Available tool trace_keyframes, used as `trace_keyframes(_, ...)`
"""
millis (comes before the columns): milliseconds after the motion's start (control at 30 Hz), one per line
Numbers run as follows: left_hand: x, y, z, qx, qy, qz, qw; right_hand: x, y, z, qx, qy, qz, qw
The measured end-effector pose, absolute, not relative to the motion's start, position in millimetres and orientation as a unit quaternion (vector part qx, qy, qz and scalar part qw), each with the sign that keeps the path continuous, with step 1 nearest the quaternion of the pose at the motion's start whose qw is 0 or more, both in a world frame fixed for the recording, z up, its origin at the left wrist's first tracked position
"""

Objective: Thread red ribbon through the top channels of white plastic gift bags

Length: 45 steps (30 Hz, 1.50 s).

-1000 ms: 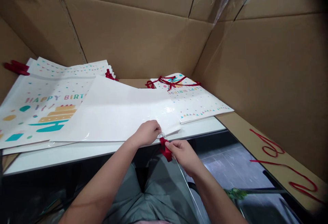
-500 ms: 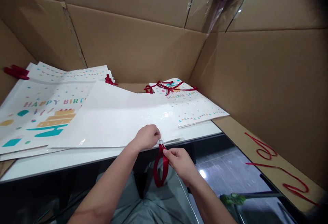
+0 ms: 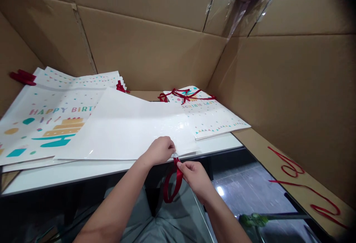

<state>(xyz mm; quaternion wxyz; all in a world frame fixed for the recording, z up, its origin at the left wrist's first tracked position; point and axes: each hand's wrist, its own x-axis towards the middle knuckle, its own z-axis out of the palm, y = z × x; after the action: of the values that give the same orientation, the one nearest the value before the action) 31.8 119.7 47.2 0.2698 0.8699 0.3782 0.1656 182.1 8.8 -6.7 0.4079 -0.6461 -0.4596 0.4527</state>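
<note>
My left hand is closed in a pinch at the front edge of a blank white sheet, its fingertips on the upper end of a small wire clip. Whether the clip is a safety pin or a paper clip I cannot tell. From its lower end a red ribbon hangs in a loop over my lap. The thumb and finger of my right hand are closed on this ribbon just under the clip. The fingers cover part of the clip's top end.
At left lies a stack of "Happy Birthday" printed sheets with red ribbon bunches. More printed sheets with tangled ribbon lie back right. Loose ribbons rest on cardboard at right. Cardboard walls enclose the white table.
The left fingertips now cover the clip's rounded top, which showed before. The ribbon loop has swung slightly left. The whole view has shifted a little.
</note>
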Motion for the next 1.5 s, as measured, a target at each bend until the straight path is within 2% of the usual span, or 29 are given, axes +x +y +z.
trace_keyframes(233,16,102,35,0.892,0.329,0.221,0.218,184,3,-12,-0.636,-0.426,0.481,0.428)
trace_keyframes(500,15,73,-7,0.902,0.291,0.313,0.063,181,0,-11,-0.631,-0.412,0.489,0.440)
trace_keyframes(733,16,59,-15,0.885,0.244,0.391,-0.060,179,2,-15,-0.618,-0.380,0.499,0.474)
trace_keyframes(967,16,53,-15,0.877,0.225,0.418,-0.078,179,2,-12,-0.619,-0.347,0.492,0.503)
trace_keyframes(1033,14,53,-13,0.877,0.235,0.412,-0.080,187,-8,-8,-0.611,-0.364,0.503,0.491)
trace_keyframes(1200,5,55,-11,0.874,0.242,0.410,-0.095,202,-28,2,-0.560,-0.483,0.588,0.328)
trace_keyframes(1233,4,55,-12,0.876,0.235,0.408,-0.101,199,-25,2,-0.561,-0.478,0.590,0.329)
trace_keyframes(1400,0,59,-19,0.881,0.230,0.395,-0.122,183,-6,-4,-0.575,-0.413,0.542,0.454)
trace_keyframes(1500,-4,62,-19,0.875,0.258,0.388,-0.134,187,-23,-6,-0.547,-0.443,0.602,0.378)
